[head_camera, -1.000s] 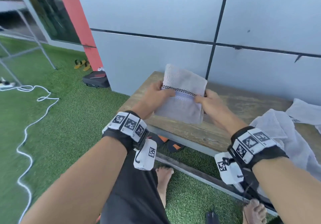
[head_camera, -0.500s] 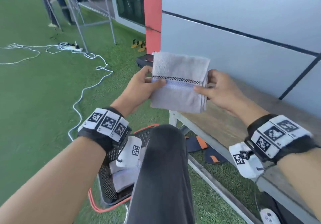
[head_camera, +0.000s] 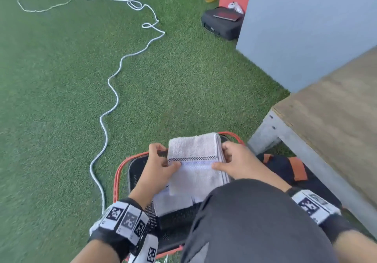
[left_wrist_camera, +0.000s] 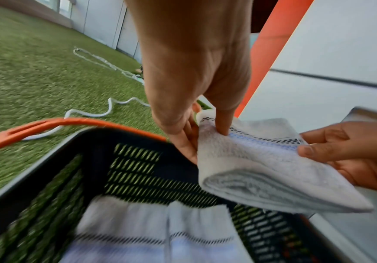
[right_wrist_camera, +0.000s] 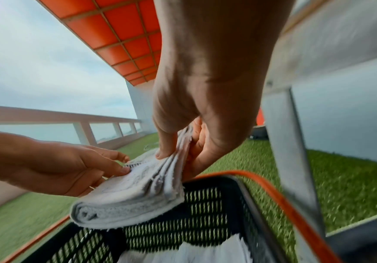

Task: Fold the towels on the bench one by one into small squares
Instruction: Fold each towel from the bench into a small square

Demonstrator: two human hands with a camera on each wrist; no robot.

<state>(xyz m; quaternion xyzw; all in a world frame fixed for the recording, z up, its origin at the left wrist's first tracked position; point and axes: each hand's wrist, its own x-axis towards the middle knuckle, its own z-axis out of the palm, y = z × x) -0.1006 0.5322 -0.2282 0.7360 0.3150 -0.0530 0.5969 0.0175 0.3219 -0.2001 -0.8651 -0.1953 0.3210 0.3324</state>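
Observation:
A small folded white towel [head_camera: 195,164] with a black checked stripe and a pale blue band hangs over a black basket [head_camera: 142,173] with an orange rim. My left hand [head_camera: 163,164] pinches its left edge, thumb on top. My right hand [head_camera: 228,160] pinches its right edge. In the left wrist view the folded towel [left_wrist_camera: 262,170] sits just above the basket wall [left_wrist_camera: 138,170], with my left hand [left_wrist_camera: 207,131] on its corner. In the right wrist view my right hand [right_wrist_camera: 178,151] grips the layered edge of the towel [right_wrist_camera: 133,192]. Another folded towel [left_wrist_camera: 156,236] lies inside the basket.
The wooden bench [head_camera: 336,107] stands to the right, with its grey metal frame next to the basket. A white cable [head_camera: 110,103] snakes over the green turf at left. A black case [head_camera: 222,23] lies by the wall. My dark-clad knee [head_camera: 255,222] covers the basket's near right part.
My view has swung left and down, away from the bench. Both hands have carried the folded towel off the bench and lowered it over the basket on the turf.

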